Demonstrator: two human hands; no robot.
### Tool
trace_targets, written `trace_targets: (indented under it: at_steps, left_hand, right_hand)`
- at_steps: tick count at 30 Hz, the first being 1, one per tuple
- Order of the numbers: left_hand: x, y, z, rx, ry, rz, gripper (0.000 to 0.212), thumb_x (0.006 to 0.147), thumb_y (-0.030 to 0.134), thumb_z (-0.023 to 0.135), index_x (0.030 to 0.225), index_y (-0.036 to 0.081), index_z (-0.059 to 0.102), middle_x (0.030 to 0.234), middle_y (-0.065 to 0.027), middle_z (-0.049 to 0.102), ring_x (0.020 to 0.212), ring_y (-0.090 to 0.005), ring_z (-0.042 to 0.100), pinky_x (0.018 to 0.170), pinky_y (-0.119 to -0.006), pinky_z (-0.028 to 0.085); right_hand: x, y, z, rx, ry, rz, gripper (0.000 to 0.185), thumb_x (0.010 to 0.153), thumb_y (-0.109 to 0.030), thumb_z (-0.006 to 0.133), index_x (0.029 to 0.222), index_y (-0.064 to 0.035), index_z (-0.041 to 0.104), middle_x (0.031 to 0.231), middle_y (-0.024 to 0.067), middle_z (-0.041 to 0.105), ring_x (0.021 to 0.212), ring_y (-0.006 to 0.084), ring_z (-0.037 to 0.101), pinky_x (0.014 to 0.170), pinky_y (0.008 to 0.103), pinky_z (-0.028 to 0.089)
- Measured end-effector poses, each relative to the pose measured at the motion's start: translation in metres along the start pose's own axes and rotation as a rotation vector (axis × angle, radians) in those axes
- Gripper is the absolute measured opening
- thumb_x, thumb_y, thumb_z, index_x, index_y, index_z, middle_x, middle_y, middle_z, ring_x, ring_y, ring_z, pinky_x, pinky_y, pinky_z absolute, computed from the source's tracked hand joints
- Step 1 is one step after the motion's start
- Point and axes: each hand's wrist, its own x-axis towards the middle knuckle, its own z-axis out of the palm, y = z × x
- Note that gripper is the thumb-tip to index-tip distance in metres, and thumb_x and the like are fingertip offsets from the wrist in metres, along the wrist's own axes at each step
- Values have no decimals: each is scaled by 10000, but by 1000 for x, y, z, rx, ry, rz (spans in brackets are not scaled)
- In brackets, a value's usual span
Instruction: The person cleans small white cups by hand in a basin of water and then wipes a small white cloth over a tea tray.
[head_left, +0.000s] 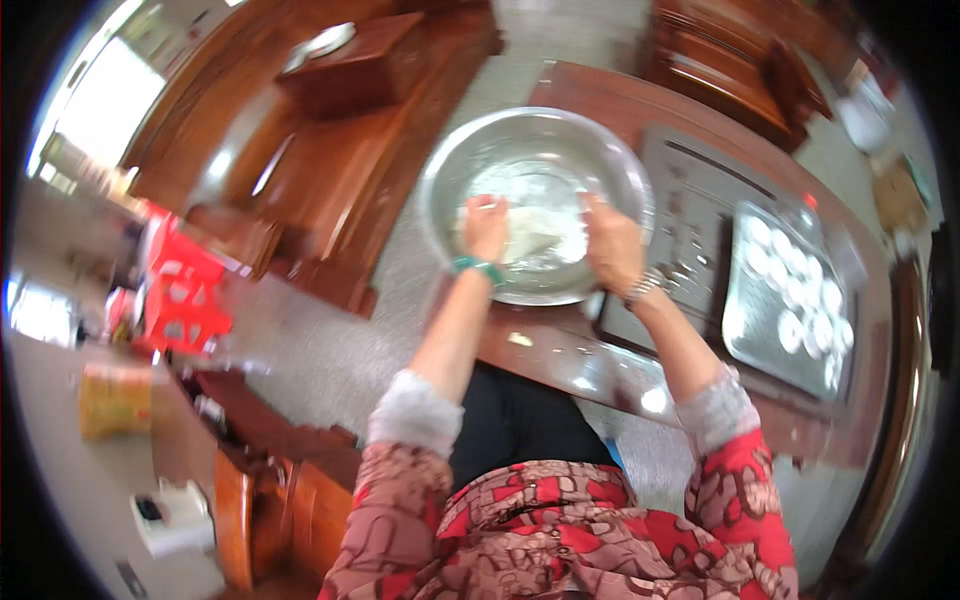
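A wide stainless steel basin (536, 292) stands at the near left end of a dark wooden table. Inside lies a pale, whitish mass like dough (532, 231), blurred, with loose white powder around it. My left hand (486, 229), with a green bangle at the wrist, is in the basin at the left edge of the mass. My right hand (613, 244), with a metal bracelet, is at the basin's right side, fingers pointing inward near the mass. Blur hides whether either hand grips it. To the right, a metal tray (739, 315) holds several round white pieces.
The wooden table (540, 345) bears a dark inset tea tray (679, 187) under the metal tray. A small pale scrap (520, 340) lies near the table's front edge. A wooden bench (322, 180) stands at the left, with a red plastic stool (184, 300) beyond its near end.
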Motion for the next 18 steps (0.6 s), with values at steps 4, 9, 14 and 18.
trace_targets:
  at_steps: [4, 9, 14, 18]
  left_hand:
    - [-12, -23, -29, 559, -172, 547, 238, 795, 215, 569, 959, 44, 593, 1020, -103, 564, 960, -243, 523, 853, -344, 390]
    - [-25, -22, -32, 716, -341, 637, 206, 749, 174, 592, 890, 24, 605, 926, -144, 583, 908, -288, 536, 828, -359, 400]
    - [-30, -19, -26, 724, -333, 589, 225, 765, 206, 577, 882, 18, 614, 923, -164, 587, 885, -302, 552, 812, -364, 407]
    - [-27, -16, -29, 733, -317, 564, 236, 777, 220, 559, 881, 15, 614, 879, -169, 602, 828, -300, 570, 763, -359, 423]
  right_hand:
    - [12, 5, 25, 38, 103, 137, 239, 697, -76, 514, 925, -92, 584, 709, 134, 607, 665, 295, 606, 538, 410, 467]
    - [5, -19, -7, -5, -95, 117, 148, 677, -76, 543, 796, -39, 622, 623, 174, 583, 587, 297, 601, 491, 370, 470]
    - [-16, 15, -49, 899, 189, 592, 225, 780, -125, 497, 904, 35, 597, 589, 52, 559, 520, 105, 567, 396, 236, 430]
    - [-91, 50, -131, 493, 457, 520, 246, 825, -153, 479, 974, 13, 583, 603, 30, 563, 518, 80, 522, 462, 226, 424]
